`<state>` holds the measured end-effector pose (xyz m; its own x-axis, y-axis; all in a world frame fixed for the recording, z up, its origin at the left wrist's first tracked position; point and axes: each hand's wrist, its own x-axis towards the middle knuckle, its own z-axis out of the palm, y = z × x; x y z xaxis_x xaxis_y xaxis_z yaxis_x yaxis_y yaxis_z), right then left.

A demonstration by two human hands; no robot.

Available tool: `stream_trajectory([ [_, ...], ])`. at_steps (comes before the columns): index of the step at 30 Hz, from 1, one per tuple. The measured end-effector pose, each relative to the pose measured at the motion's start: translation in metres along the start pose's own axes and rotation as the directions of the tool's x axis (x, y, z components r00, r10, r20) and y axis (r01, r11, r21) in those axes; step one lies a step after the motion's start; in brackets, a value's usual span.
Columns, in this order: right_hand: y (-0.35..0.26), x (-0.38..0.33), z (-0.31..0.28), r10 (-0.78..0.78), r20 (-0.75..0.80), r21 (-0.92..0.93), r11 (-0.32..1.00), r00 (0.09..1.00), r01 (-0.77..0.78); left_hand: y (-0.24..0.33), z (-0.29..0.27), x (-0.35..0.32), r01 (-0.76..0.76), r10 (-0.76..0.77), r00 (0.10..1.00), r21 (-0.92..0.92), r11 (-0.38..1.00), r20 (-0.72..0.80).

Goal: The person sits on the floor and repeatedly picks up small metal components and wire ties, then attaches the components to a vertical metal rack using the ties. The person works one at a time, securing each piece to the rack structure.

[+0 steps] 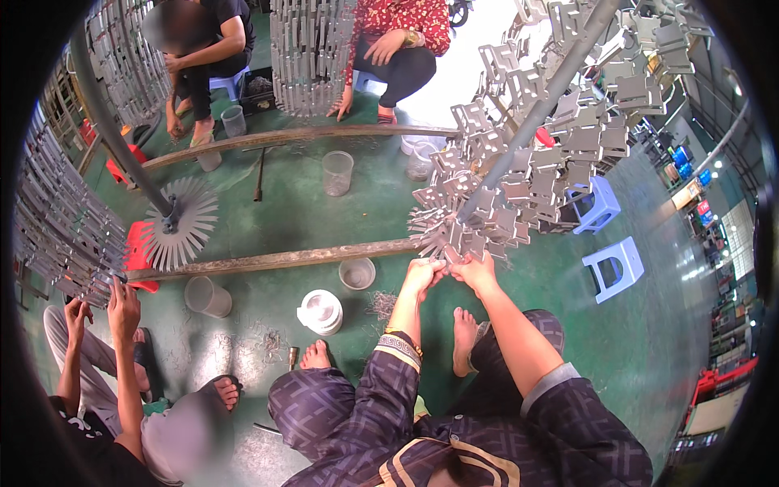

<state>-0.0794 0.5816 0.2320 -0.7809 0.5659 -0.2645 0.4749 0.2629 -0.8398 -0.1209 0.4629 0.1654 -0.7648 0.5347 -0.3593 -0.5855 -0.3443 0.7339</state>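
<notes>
left hand (pixel 423 274) and right hand (pixel 479 272) meet at the low end of the hanging metal brackets (pixel 586 142).

taking clock directions from the hands, both have fingers bent in close; whether either grasps a bracket cannot be told. the brackets climb toward 1 o'clock along a slanted pole (pixel 537 114); packed so tightly, they would likely be best handled one at a time, by the edge, with light fingertips, so neighbours do not snag. wire pieces (pixel 381 305) lie near at 8 o'clock, a white tub (pixel 320 312) beyond; a blue stool (pixel 633 261) stands at 3, a co-worker in red (pixel 402 28) sits far off toward 12.
</notes>
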Motion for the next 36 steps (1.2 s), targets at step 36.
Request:
stream_trajectory([
  [36,0.000,0.003,0.005,-0.009,-0.247,-0.163,0.986,0.969,-0.032,-0.010,0.014,-0.007,-0.060,0.076,0.994,0.187,0.980,-0.081],
])
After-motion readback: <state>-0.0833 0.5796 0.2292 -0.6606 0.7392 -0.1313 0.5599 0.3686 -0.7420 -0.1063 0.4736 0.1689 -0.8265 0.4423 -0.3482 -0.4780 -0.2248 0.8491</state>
